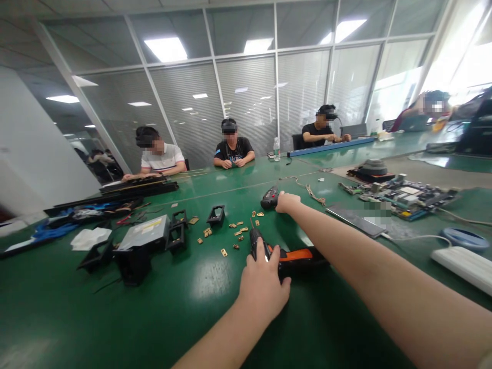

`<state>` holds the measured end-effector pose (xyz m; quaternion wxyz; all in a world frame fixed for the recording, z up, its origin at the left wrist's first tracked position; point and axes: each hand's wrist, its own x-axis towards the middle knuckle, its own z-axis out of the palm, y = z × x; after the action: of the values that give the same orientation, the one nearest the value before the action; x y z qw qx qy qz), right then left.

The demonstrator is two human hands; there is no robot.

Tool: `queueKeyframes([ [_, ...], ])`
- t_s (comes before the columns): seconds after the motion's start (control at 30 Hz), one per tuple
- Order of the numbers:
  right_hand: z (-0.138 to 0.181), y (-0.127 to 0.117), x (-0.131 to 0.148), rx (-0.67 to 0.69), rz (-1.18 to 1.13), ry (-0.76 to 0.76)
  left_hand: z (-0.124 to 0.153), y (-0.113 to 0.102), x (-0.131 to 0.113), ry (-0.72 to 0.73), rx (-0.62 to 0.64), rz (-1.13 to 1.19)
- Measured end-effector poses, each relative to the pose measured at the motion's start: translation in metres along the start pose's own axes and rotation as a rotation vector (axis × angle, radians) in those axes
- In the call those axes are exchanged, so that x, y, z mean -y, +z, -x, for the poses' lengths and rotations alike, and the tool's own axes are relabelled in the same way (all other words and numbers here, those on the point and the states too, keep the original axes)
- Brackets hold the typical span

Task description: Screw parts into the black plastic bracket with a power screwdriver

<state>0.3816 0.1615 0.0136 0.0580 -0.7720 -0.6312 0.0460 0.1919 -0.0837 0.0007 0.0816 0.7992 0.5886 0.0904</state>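
Note:
My left hand (pixel 265 277) lies over a black and orange power drill (pixel 295 254) resting on its side on the green table. Its fingers are spread across the drill body, and the thumb sticks out apart. Farther forward, my right hand (pixel 288 203) is closed on the near end of a second, smaller black power tool (pixel 269 197) with a red button; the fingers are partly hidden. Small brass plates (pixel 224 252) are scattered left of both tools. Near them stands a black rectangular frame (pixel 216 215).
To the left are a silver metal box (pixel 144 233), more black frames (pixel 177 238) and white tissue (pixel 91 238). On the right lie a phone (pixel 357 220), a circuit board (pixel 409 195), a white power strip (pixel 463 266) and cord (pixel 315 195). Several people sit around the table.

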Motion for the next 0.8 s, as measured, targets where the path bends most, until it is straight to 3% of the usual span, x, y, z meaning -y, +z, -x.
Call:
queueKeyframes([
  [0.3, -0.022, 0.012, 0.01, -0.027, -0.021, 0.054, -0.022, 0.018, 0.001, 0.023, -0.115, 0.086],
  [0.5, -0.011, 0.006, -0.004, -0.246, -0.066, 0.079, -0.041, 0.027, 0.006, 0.028, -0.212, 0.159],
  [0.67, 0.004, -0.015, -0.022, -0.449, -0.167, 0.072, -0.062, 0.029, 0.007, 0.026, -0.225, 0.189],
  [0.8, 0.017, -0.033, -0.022, -0.564, -0.27, 0.006, -0.085, 0.033, 0.006, 0.028, -0.236, 0.195],
])
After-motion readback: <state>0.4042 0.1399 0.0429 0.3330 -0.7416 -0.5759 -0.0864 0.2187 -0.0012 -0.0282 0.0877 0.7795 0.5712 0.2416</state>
